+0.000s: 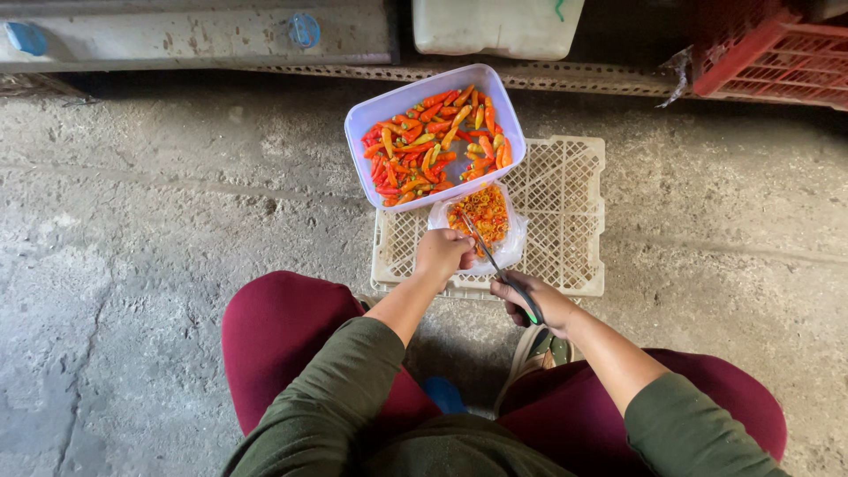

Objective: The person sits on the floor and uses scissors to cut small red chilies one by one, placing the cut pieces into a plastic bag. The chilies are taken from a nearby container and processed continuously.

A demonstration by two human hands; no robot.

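Observation:
A pale lilac plastic tub [371,110] holds several red, orange and green chili peppers [433,146]. Just below it lies a clear plastic bag [511,246] with cut chili pieces [484,212]. My left hand [442,252] is closed at the bag's near edge, apparently pinching a chili; the chili itself is hidden by the fingers. My right hand [534,300] grips scissors [495,261] with a dark handle, blades pointing up toward my left hand over the bag.
Tub and bag rest on an upturned cream lattice crate [565,221] on a rough concrete floor [159,230]. A red crate [768,53] stands far right, a white container [495,26] at the top. My maroon-clad knees [274,327] flank a sandal [539,349].

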